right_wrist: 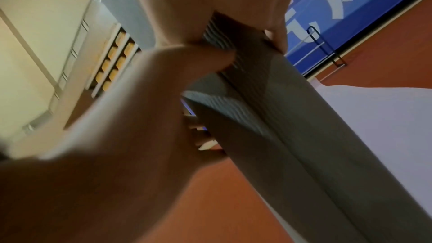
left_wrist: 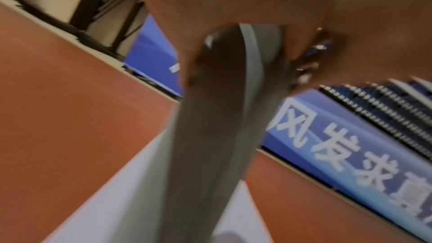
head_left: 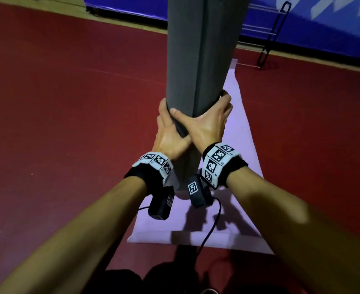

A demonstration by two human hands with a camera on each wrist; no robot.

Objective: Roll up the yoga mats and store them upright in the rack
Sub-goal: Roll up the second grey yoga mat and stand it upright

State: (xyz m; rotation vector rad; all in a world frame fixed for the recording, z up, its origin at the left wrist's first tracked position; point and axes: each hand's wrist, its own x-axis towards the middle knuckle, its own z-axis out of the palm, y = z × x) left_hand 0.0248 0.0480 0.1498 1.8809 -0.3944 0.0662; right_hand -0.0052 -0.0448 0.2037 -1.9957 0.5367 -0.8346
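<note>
Both hands wrap the rolled grey ribbed foam yoga mat (head_left: 200, 49).
The left hand (head_left: 170, 134) and right hand (head_left: 208, 126) curl round it from opposite sides, above a flat lilac yoga mat (head_left: 244, 145) on red floor (head_left: 68, 102); a black wire rack (head_left: 274, 32) stands beyond.

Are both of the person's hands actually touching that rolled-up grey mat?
Touching. In the head view the left hand and right hand both wrap around the rolled grey mat, fingers curled against it; the right wrist view shows the same grip close up.
</note>
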